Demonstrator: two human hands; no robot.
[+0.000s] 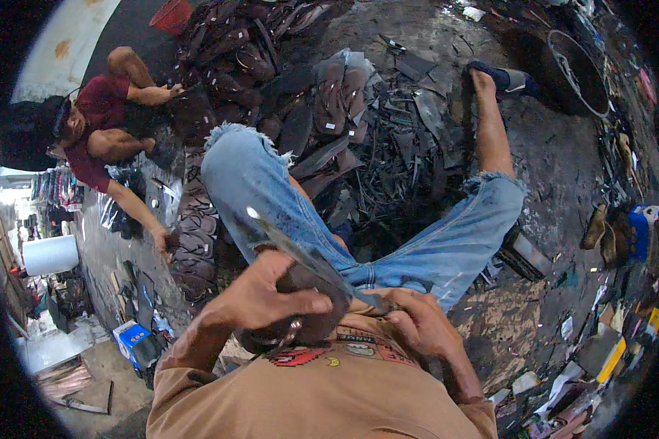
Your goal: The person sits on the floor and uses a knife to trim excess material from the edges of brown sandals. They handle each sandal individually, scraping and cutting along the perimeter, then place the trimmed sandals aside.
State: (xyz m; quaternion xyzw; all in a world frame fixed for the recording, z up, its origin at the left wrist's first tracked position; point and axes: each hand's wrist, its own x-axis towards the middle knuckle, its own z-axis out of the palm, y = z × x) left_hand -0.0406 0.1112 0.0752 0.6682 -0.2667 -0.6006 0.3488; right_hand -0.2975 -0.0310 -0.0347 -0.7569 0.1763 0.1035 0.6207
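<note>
In my lap, my left hand (267, 296) is closed on a dark brown sandal (322, 296), thumb over its near side; a ring shows on one finger. My right hand (421, 318) grips a knife by its near end, close to my belly. From there the knife's long grey blade (311, 256) runs up and to the left, passing along the sandal's far edge. Whether the blade touches the sandal, I cannot tell. Between my bent legs in blue jeans (260, 183) lies a heap of thin black rubber scraps (399, 161).
Brown sandals (333, 91) with small white labels pile up ahead, and more sandals (196, 241) line the floor at left. There a person in a maroon shirt (99, 110) reaches toward them. Further things are a round basket (578, 73), blue boxes (132, 344) and litter at right.
</note>
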